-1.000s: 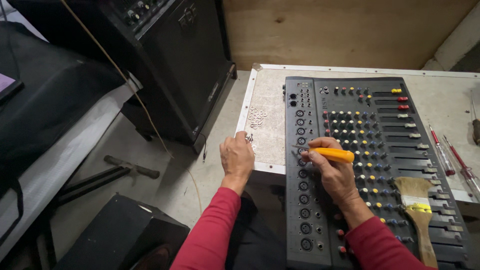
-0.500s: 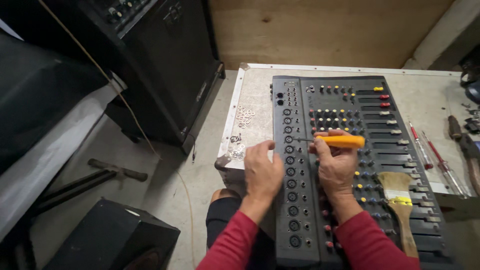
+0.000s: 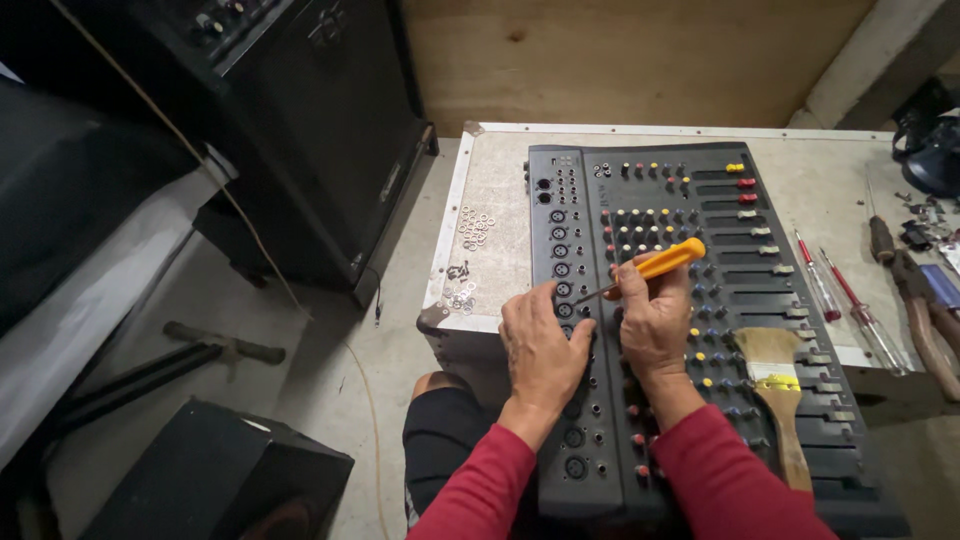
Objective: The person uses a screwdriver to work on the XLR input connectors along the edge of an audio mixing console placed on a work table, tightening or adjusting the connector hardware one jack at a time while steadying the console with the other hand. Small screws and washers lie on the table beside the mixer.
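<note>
Screwdriver [image 3: 655,265], orange-handled, gripped in my right hand [image 3: 652,322], tip at a jack on the mixer [image 3: 690,330]; left hand [image 3: 542,345] rests open beside it. I judge fastener removal underway; next needs steady downward pressure. Mixer lies on a worn white table [image 3: 500,210]; concrete floor, black speaker [image 3: 300,130] to the left.

screwdriver [image 3: 660,265] | orange handle (tilted, tip down-left) | on dark grey mixer [image 3: 760,330], lying flat

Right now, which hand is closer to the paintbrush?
Right. The right hand holds the orange screwdriver just left of the paintbrush lying on the mixer; the left hand rests farther left, over the sockets.
</note>
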